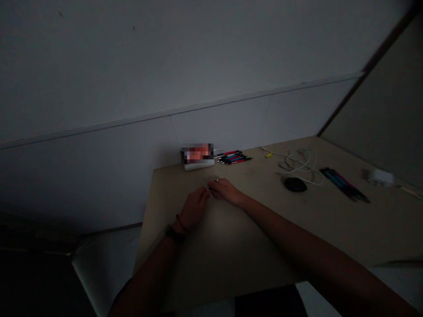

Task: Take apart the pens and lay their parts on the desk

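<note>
Above the table [231, 246], my left hand [195, 204] and my right hand [225, 192] meet with fingertips pinched together. A small dark pen-like piece [210, 188] sits in the fingers of my right hand, and a shiny bit shows above them. The fingers of my left hand close at its lower end; what they grip there is mostly hidden. Beyond my hands, several pens [234, 157] in red, blue and black lie by the wall.
A phone with a blurred screen [197, 153] leans on a white block [199, 165]. To the right are a coiled white cable [299, 163], a round black object [295, 184], another pen bundle [343, 184] and a white plug-like block [380, 177]. The table's left edge is near my left arm.
</note>
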A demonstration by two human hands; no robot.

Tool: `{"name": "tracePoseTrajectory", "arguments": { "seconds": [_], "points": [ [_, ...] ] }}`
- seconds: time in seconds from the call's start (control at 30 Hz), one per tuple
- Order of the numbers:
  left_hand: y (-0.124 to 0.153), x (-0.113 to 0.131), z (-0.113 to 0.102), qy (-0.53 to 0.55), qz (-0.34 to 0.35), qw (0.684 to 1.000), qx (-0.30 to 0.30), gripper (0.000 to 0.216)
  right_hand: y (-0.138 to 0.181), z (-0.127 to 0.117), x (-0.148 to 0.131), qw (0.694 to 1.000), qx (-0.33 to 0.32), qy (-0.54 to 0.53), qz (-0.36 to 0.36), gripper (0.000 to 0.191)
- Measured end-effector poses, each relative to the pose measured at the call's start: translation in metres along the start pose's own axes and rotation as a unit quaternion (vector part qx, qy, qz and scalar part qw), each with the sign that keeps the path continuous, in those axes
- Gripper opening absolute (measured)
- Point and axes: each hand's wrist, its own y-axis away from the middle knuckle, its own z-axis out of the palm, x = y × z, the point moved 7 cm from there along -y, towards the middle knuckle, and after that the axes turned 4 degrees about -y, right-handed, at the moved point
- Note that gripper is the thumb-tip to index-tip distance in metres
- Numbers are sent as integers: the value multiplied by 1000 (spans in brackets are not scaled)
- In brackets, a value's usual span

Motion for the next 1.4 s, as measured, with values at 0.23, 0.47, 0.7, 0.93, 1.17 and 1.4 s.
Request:
{"name": "tracePoseTrajectory", "arguments": {
  "seconds": [0.23, 0.47, 0.7, 0.93, 1.17, 1.4],
  "points": [
    [5, -7, 24, 268, -123, 951, -88, 47, 5, 1, -9, 1000, 5, -4, -13, 53],
    [0, -2, 7, 147, -50, 988, 13, 38, 1, -5, -7, 997, 61, -15, -36, 50],
    [3, 0, -14, 46, -32, 991, 124, 26, 1, -10, -7, 997, 75, 1, -35, 51],
    [3, -3, -6, -11, -25, 995, 91, 40, -1, -11, -1, 997, 66, 32, -26, 57],
    [5, 0, -9, 3, -8, 994, 113, 34, -1, -10, -2, 997, 68, 41, -25, 57],
    [5, 6, -11, -17, 17, 993, 120, 18, 0, -9, -5, 997, 54, 55, -25, 59]
  ]
}}
